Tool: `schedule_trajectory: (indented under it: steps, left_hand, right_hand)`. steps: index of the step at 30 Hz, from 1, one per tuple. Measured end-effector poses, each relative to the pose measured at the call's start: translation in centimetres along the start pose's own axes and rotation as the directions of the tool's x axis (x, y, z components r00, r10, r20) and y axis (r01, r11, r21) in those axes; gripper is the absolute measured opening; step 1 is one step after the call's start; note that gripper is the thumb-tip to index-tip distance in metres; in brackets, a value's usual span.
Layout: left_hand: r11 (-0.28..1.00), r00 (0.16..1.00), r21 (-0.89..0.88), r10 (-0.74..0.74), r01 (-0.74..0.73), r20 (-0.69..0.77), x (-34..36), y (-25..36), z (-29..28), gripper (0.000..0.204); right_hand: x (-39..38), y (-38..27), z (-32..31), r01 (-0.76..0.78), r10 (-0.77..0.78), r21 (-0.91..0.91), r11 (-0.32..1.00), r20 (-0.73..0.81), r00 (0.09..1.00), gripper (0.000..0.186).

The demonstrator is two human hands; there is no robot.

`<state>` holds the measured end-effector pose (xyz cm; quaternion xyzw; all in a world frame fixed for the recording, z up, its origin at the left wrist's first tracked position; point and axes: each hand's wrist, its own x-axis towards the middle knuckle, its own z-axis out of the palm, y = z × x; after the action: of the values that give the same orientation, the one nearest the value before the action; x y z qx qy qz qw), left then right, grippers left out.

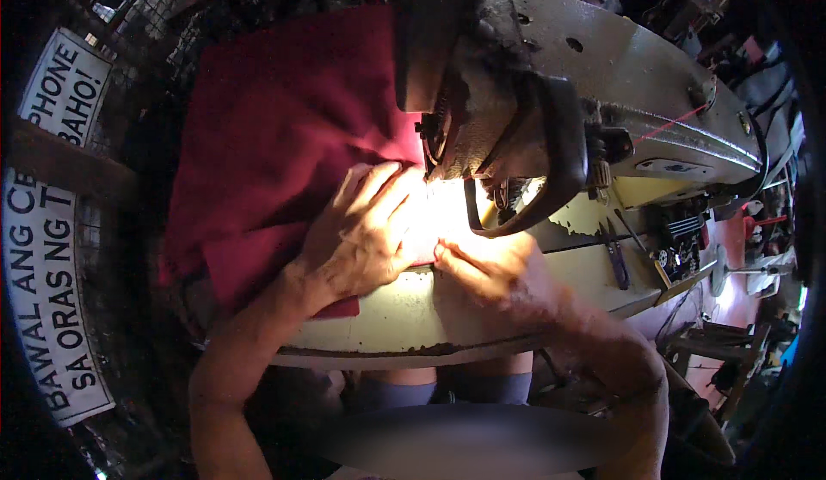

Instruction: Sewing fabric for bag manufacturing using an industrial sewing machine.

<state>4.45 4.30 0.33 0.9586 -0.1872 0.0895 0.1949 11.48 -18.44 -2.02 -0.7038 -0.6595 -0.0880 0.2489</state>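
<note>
A dark red cloth (pixel 275 110) is spread over the left of the sewing machine bed, its near edge running under the bright light by the needle area. My left hand (pixel 366 230) lies on this cloth with its fingers stretched and pressing down, close to the needle area. Just right of it, my right hand (pixel 499 269) pinches the cloth's edge between thumb and fingertips. Over both hands stands the head of the worn, pale sewing machine (pixel 594 58), with a dark curved guard (pixel 564 153) in front. Glare washes out the needle and the cloth beneath it.
On the bed's right lie dark-handled scissors (pixel 615 256) and a small tray (pixel 684 239) of metal parts. Red thread (pixel 675 123) runs along the machine arm. White signs (pixel 56 299) hang on wire mesh at left. The table's front edge (pixel 404 358) curves before my lap.
</note>
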Motion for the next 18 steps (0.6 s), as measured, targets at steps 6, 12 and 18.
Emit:
schedule_trajectory:
  steps: [6, 12, 18]
  left_hand:
    - [0.999, 0.998, 0.023, 0.046, -0.047, 0.045, 0.3, -0.3, -0.7, 0.042]
    - [0.978, 0.972, -0.014, 0.207, -0.209, -0.112, -2.0, 1.0, -0.1, 0.03]
    - [0.975, 0.981, -0.138, 0.162, -0.176, -0.108, -2.1, 0.3, 0.3, 0.029]
  right_hand:
    - [-0.1, 0.9, 0.3, -0.058, 0.058, 0.04, 0.998, 0.005, 0.998, 0.04]
    - [0.9, 0.4, 0.1, -0.124, 0.144, 0.162, 0.979, -0.121, 0.982, 0.024]
    - [1.5, 0.2, -2.0, -0.494, 0.477, 0.287, 0.821, 0.131, 0.869, 0.025]
